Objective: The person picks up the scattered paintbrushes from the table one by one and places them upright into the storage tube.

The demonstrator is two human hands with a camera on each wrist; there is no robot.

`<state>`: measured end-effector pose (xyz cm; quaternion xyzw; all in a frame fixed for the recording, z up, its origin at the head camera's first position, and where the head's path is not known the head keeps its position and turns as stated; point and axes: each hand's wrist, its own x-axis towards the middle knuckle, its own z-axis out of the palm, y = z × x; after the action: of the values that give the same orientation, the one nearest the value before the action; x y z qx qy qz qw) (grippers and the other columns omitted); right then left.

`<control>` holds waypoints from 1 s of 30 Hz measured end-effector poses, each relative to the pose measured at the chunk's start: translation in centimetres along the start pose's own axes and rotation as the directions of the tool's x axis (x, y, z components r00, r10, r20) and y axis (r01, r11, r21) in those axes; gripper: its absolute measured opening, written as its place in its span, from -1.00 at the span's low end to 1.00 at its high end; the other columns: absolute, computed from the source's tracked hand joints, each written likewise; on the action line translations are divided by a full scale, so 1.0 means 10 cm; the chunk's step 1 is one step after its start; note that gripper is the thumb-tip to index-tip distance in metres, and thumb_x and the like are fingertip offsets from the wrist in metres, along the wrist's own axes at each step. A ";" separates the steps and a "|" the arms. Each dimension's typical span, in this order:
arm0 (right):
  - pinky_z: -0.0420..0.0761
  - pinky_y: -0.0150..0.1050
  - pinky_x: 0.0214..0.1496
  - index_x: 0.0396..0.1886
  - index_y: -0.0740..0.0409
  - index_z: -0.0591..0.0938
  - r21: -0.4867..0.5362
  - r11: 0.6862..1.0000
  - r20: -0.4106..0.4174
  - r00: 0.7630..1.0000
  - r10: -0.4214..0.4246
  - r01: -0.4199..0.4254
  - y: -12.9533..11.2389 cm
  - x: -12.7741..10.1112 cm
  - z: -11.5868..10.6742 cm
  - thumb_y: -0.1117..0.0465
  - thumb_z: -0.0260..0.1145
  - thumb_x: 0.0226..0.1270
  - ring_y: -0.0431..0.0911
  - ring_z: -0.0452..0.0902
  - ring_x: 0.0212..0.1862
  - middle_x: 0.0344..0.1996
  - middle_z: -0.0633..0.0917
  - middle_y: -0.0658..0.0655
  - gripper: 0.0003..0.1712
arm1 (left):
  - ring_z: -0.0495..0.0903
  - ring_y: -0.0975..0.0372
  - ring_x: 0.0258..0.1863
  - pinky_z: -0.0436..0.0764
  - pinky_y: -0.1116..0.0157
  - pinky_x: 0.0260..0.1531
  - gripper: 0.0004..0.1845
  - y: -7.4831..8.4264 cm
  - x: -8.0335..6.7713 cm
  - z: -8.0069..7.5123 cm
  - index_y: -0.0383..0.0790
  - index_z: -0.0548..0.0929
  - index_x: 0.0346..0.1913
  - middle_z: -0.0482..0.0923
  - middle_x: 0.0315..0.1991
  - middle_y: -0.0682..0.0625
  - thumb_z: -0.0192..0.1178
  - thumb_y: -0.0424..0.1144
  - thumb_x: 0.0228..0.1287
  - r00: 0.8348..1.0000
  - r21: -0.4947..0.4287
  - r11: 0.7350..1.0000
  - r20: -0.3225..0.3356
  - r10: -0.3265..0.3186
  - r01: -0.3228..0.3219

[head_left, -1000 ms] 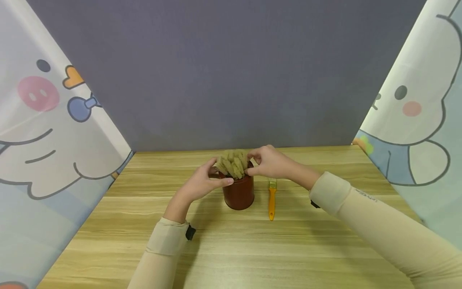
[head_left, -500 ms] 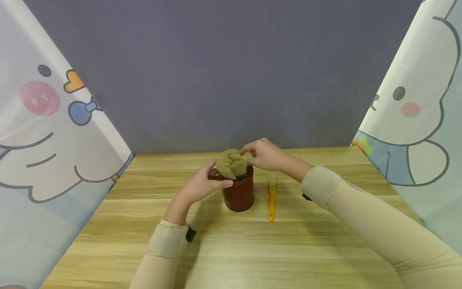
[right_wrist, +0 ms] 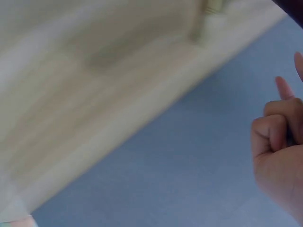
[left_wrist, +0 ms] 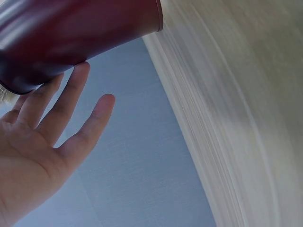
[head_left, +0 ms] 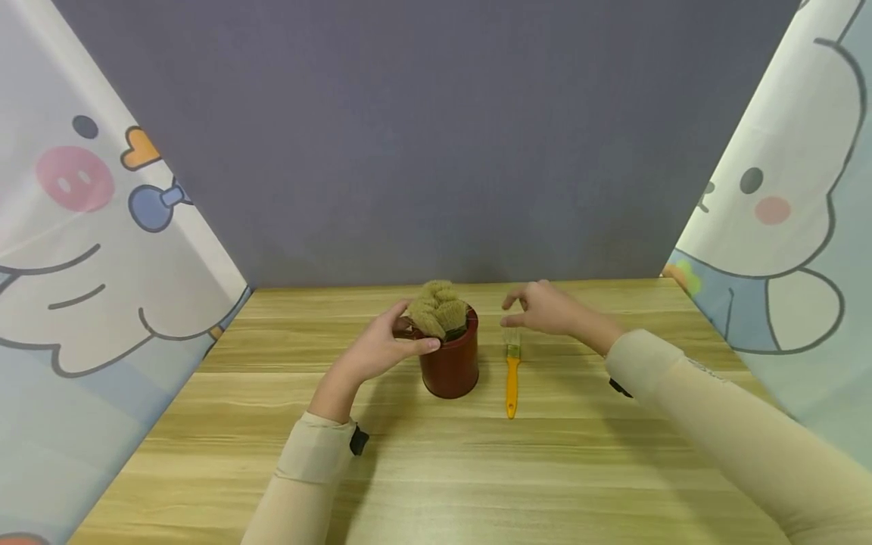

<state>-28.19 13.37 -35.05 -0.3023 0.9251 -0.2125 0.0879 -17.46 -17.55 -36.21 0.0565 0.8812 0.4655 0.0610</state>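
My left hand (head_left: 383, 345) holds a dark red can (head_left: 450, 369) at its upper left, thumb along the front rim. In the left wrist view, fingertips touch the glossy side of the can (left_wrist: 90, 28) while one finger stands away from it. Tan, thick bristle heads of brushes (head_left: 438, 309) stick up out of the can; their lower parts are hidden inside. To the right of the can, my right hand (head_left: 548, 309) hovers with thumb and index finger apart and nothing between them. Just below those fingertips lies a paintbrush (head_left: 512, 386) with an orange handle, its pale bristles pointing away.
All of this is on a wood-grain table (head_left: 436, 484). A grey-blue panel (head_left: 436, 144) rises at the table's back edge. Cartoon-printed sheets (head_left: 102, 265) stand along both sides.
My right hand has let go of the bristle heads and moved right, over to the orange paintbrush. The bristle heads have shifted in the can. My left hand keeps its place.
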 end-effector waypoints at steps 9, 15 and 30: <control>0.49 -0.27 -0.38 -0.21 0.11 0.77 -0.021 0.992 0.069 0.990 0.127 -0.126 0.31 -0.10 0.42 -0.27 0.56 0.27 -0.17 0.41 -0.49 -0.52 0.72 0.05 -0.48 | 0.54 -0.08 0.46 0.55 -0.17 0.41 0.16 -0.02 -0.02 0.00 0.02 0.04 0.75 0.54 0.44 -0.22 0.50 0.21 0.27 1.000 0.005 1.000 -0.001 -0.020 0.020; 0.42 -0.28 -0.41 -0.27 0.05 0.73 -0.015 0.993 0.066 0.991 0.114 -0.114 0.33 -0.13 0.54 -0.32 0.58 0.21 -0.18 0.35 -0.51 -0.63 0.60 -0.06 -0.46 | 0.54 -0.08 0.46 0.55 -0.17 0.41 0.16 -0.02 -0.01 0.00 0.01 0.03 0.75 0.54 0.45 -0.23 0.51 0.21 0.27 1.000 -0.002 1.000 0.001 -0.017 0.017; 0.28 -0.30 -0.39 0.01 0.10 0.80 0.222 0.975 0.106 0.994 -0.002 -0.021 0.59 -0.25 0.46 0.05 0.61 0.27 -0.15 0.26 -0.41 -0.35 0.66 0.07 -0.63 | 0.57 -0.08 0.43 0.58 -0.14 0.38 0.15 -0.01 0.00 0.00 0.00 0.05 0.74 0.54 0.44 -0.24 0.51 0.20 0.27 1.000 -0.004 1.000 0.003 -0.008 0.008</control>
<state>-27.87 17.57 -41.73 -0.2968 0.8910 -0.2980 0.1707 -17.45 -17.65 -36.32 0.0536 0.8804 0.4668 0.0641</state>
